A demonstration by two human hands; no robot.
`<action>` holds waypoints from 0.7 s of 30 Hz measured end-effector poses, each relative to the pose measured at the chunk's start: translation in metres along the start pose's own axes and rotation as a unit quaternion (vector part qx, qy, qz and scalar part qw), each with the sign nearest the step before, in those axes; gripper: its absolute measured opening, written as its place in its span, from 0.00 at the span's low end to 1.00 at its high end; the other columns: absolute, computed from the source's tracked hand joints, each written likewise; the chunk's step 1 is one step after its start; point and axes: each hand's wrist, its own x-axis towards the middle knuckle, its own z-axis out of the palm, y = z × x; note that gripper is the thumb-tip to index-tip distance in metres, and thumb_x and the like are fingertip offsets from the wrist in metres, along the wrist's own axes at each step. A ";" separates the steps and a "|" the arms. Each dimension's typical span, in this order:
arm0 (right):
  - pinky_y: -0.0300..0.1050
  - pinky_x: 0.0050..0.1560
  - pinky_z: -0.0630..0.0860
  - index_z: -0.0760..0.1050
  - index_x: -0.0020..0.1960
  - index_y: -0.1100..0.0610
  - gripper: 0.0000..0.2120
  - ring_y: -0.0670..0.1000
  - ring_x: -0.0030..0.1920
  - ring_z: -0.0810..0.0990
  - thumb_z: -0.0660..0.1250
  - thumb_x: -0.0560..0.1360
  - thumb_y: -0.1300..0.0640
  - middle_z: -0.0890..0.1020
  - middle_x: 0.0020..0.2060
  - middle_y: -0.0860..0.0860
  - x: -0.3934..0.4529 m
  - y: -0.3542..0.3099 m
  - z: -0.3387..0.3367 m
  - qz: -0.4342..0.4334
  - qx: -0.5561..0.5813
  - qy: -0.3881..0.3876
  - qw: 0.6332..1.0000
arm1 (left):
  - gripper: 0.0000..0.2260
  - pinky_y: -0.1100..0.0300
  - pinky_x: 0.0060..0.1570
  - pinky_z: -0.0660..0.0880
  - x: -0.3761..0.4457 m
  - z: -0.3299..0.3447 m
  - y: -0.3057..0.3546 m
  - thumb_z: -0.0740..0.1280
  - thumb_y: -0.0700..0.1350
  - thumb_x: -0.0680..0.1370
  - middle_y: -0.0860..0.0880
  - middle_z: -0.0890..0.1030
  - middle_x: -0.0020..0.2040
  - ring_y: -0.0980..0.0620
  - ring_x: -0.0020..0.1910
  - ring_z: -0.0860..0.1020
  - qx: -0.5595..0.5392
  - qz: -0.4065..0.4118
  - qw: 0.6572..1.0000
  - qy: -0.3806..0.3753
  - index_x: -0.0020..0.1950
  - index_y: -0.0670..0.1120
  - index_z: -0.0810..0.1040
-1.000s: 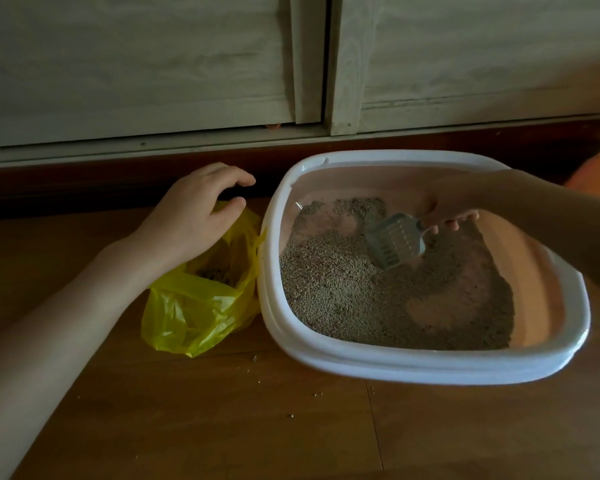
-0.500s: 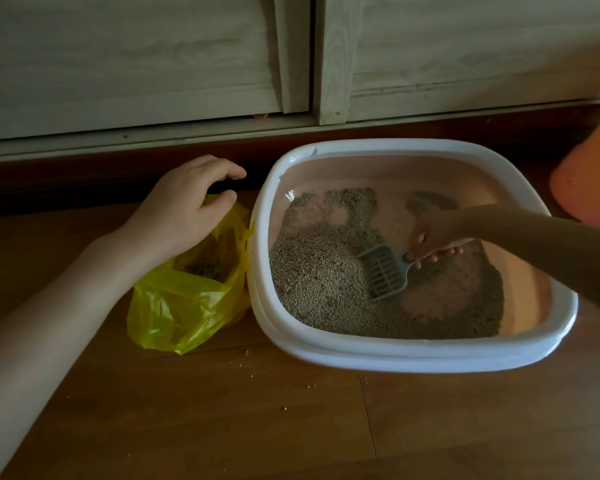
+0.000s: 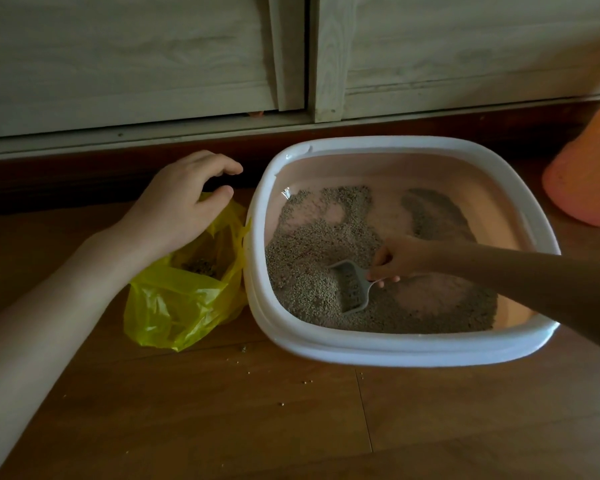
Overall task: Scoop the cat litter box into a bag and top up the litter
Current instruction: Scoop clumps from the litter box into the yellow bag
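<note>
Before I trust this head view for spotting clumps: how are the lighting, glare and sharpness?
Head view: dim overall, the floor and skirting dark; the right hand gripping the scoop sits in shadow, the left hand over the yellow bag is better lit; small glare on the litter box rim; litter grains look reasonably sharp; wide-angle bending at the edges.

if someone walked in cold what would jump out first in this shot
The big white litter box on the wooden floor, right of centre, where the right hand holds a grey scoop dug into the litter. Next, the bright yellow bag against the box's left side, the left hand at its open mouth. An orange object sits at the far right edge.
</note>
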 end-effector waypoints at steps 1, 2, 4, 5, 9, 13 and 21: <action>0.26 0.31 0.67 0.79 0.33 0.52 0.14 0.39 0.22 0.69 0.68 0.76 0.50 0.74 0.19 0.43 0.001 -0.004 0.005 -0.003 0.003 0.005 1.000 | 0.14 0.64 0.55 0.66 0.000 0.000 0.000 0.63 0.43 0.79 0.53 0.75 0.60 0.59 0.57 0.71 0.000 -0.001 1.000 0.000 0.64 0.49 0.75; 0.26 0.31 0.67 0.79 0.33 0.52 0.14 0.39 0.22 0.69 0.67 0.76 0.50 0.75 0.19 0.43 0.002 -0.007 0.010 -0.007 0.005 0.011 1.000 | 0.14 0.64 0.55 0.65 -0.001 0.000 -0.001 0.63 0.43 0.79 0.53 0.75 0.60 0.60 0.57 0.71 -0.001 -0.002 1.000 0.000 0.64 0.48 0.75; 0.30 0.34 0.69 0.80 0.32 0.51 0.14 0.39 0.22 0.70 0.68 0.75 0.50 0.75 0.19 0.43 0.005 -0.014 0.022 -0.008 0.023 0.021 0.999 | 0.14 0.67 0.54 0.64 -0.001 0.000 -0.001 0.63 0.43 0.79 0.54 0.75 0.60 0.61 0.57 0.70 -0.002 -0.005 1.000 0.000 0.64 0.48 0.75; 0.33 0.36 0.70 0.80 0.31 0.51 0.14 0.39 0.22 0.70 0.69 0.75 0.50 0.76 0.19 0.43 0.006 -0.017 0.029 -0.006 0.049 0.026 0.998 | 0.14 0.67 0.54 0.64 -0.002 0.000 -0.002 0.63 0.43 0.79 0.54 0.75 0.60 0.61 0.57 0.70 -0.002 -0.006 1.000 -0.001 0.64 0.49 0.75; 0.35 0.29 0.67 0.80 0.30 0.52 0.13 0.41 0.21 0.68 0.71 0.73 0.51 0.75 0.19 0.44 0.011 -0.027 0.053 0.033 0.151 0.071 0.985 | 0.14 0.65 0.54 0.65 -0.004 -0.002 -0.003 0.63 0.42 0.79 0.54 0.75 0.60 0.60 0.57 0.70 -0.006 -0.012 1.000 -0.002 0.64 0.48 0.75; 0.41 0.34 0.71 0.77 0.34 0.51 0.17 0.45 0.28 0.74 0.63 0.77 0.45 0.78 0.27 0.45 0.009 -0.036 0.055 0.041 0.015 0.073 0.996 | 0.14 0.64 0.55 0.65 -0.005 -0.004 -0.004 0.63 0.41 0.79 0.53 0.75 0.60 0.58 0.58 0.71 -0.011 -0.014 1.000 -0.002 0.64 0.47 0.75; 0.42 0.36 0.69 0.72 0.38 0.50 0.17 0.48 0.35 0.73 0.55 0.81 0.46 0.76 0.35 0.49 0.012 -0.043 0.059 0.050 -0.061 0.041 0.996 | 0.14 0.62 0.56 0.67 -0.006 -0.006 -0.003 0.63 0.42 0.79 0.53 0.75 0.60 0.55 0.59 0.72 -0.008 -0.012 1.000 -0.001 0.64 0.47 0.75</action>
